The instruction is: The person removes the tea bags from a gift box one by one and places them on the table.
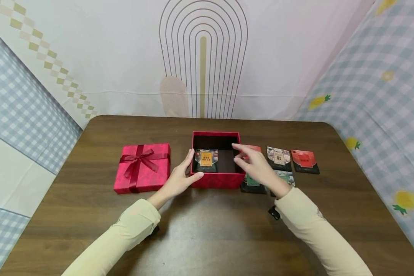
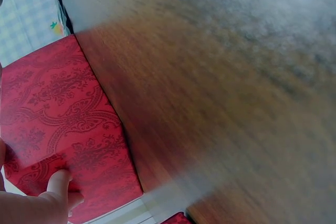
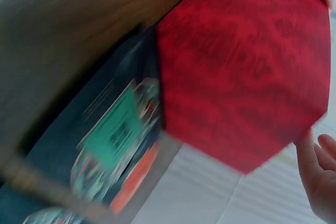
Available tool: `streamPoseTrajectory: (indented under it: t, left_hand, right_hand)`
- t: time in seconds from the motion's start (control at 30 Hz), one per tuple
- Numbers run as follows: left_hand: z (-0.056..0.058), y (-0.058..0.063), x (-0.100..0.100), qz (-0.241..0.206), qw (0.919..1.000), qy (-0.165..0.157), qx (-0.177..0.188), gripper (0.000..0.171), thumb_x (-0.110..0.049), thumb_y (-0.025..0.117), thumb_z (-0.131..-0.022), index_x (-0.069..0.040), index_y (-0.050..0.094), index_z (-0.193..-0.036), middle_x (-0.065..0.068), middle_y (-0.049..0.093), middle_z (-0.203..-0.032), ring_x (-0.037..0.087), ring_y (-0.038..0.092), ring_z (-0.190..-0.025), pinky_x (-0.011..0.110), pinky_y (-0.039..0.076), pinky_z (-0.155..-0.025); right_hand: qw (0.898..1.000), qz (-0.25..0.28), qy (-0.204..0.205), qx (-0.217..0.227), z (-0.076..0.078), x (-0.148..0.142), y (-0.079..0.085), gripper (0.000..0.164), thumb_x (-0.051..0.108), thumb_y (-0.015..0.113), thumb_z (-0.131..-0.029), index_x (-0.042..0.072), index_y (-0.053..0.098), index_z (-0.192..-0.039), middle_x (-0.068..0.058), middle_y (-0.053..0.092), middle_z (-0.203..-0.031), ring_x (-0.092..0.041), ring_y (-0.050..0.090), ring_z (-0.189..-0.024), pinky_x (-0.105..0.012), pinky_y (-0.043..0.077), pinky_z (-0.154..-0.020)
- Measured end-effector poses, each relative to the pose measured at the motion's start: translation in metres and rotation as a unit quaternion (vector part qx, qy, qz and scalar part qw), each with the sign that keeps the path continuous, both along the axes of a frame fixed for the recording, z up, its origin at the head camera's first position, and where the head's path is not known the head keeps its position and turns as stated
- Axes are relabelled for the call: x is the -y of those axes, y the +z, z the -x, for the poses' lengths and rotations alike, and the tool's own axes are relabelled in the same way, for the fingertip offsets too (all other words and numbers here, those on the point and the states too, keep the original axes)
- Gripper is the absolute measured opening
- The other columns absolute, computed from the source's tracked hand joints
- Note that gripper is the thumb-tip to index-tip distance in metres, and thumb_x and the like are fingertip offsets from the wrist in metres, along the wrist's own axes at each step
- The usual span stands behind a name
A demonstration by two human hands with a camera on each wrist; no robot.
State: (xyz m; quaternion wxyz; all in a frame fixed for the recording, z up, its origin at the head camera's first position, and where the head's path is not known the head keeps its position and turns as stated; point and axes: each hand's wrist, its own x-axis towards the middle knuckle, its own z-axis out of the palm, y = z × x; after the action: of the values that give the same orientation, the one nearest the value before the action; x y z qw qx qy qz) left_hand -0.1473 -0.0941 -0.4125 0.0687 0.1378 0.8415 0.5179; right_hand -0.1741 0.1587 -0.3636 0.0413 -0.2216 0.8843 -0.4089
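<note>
An uncovered red gift box (image 1: pixel 215 181) with a dark inside stands mid-table. Inside on the left is a dark pouch with a yellow label (image 1: pixel 207 158); beside it lies a flat dark brown surface (image 1: pixel 225 161). My left hand (image 1: pixel 179 177) rests at the box's front left corner, fingers straight along the left wall and thumb against the front, where the left wrist view shows the thumb (image 2: pixel 59 182) on the patterned side. My right hand (image 1: pixel 255 163) hovers over the right rim, its fingers apart and holding nothing.
The red lid with a ribbon bow (image 1: pixel 143 168) lies left of the box. Several pouches are to the right, among them a red one (image 1: pixel 305 161), a white-labelled one (image 1: pixel 279 158) and a green-labelled one (image 1: pixel 253 184). The latter lies close against the box. A patterned cloth (image 1: pixel 131 57) hangs behind.
</note>
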Motion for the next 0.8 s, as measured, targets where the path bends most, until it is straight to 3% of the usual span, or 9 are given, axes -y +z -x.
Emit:
streamPoseTrajectory:
  t: [0.07,0.27,0.43,0.6,0.8]
  left_hand:
    - [0.000,0.000,0.000,0.000,1.0000,-0.001,0.001,0.082,-0.023,0.064,-0.086,-0.015,0.011,-0.148,0.007,0.006,-0.153,0.023,0.020,-0.137,0.042,0.036,-0.099]
    - [0.000,-0.001,0.000,-0.006,1.0000,-0.002,0.002,0.082,-0.023,0.064,-0.086,-0.014,0.012,-0.148,0.010,0.007,-0.153,0.025,0.020,-0.137,0.043,0.038,-0.098]
    - [0.001,-0.001,-0.001,-0.011,0.9999,-0.003,-0.001,0.082,-0.022,0.064,-0.086,-0.013,0.012,-0.148,0.011,0.006,-0.153,0.024,0.021,-0.136,0.042,0.038,-0.097]
    - [0.001,-0.001,0.000,-0.010,0.9999,-0.005,0.000,0.081,-0.022,0.064,-0.086,-0.014,0.011,-0.148,0.011,0.006,-0.153,0.024,0.021,-0.136,0.042,0.038,-0.097]
    - [0.001,-0.001,0.000,-0.014,0.9999,-0.003,-0.001,0.081,-0.020,0.064,-0.086,-0.013,0.012,-0.148,0.010,0.006,-0.153,0.024,0.021,-0.136,0.042,0.038,-0.098]
  right_hand:
    - [1.000,0.008,0.011,0.010,0.002,0.010,0.000,0.047,0.007,0.054,-0.091,0.003,0.041,-0.136,-0.018,0.047,-0.133,-0.027,0.057,-0.105,-0.044,0.047,-0.088]
    - [0.998,-0.003,0.029,0.062,0.013,0.033,-0.008,0.051,0.013,0.053,-0.093,0.004,0.035,-0.139,-0.019,0.049,-0.131,-0.027,0.055,-0.111,-0.044,0.046,-0.090]
    - [0.996,-0.020,0.029,0.079,0.024,0.049,-0.016,0.052,0.014,0.052,-0.093,0.001,0.033,-0.140,-0.021,0.048,-0.131,-0.029,0.053,-0.113,-0.044,0.045,-0.091]
    - [0.990,-0.082,0.020,0.109,0.032,0.056,-0.019,0.054,0.010,0.052,-0.092,-0.001,0.031,-0.140,-0.023,0.051,-0.127,-0.030,0.052,-0.113,-0.044,0.043,-0.093]
    - [0.972,-0.182,0.030,0.146,0.041,0.062,-0.022,0.057,0.012,0.054,-0.091,-0.002,0.029,-0.140,-0.021,0.049,-0.128,-0.029,0.047,-0.117,-0.045,0.035,-0.101]
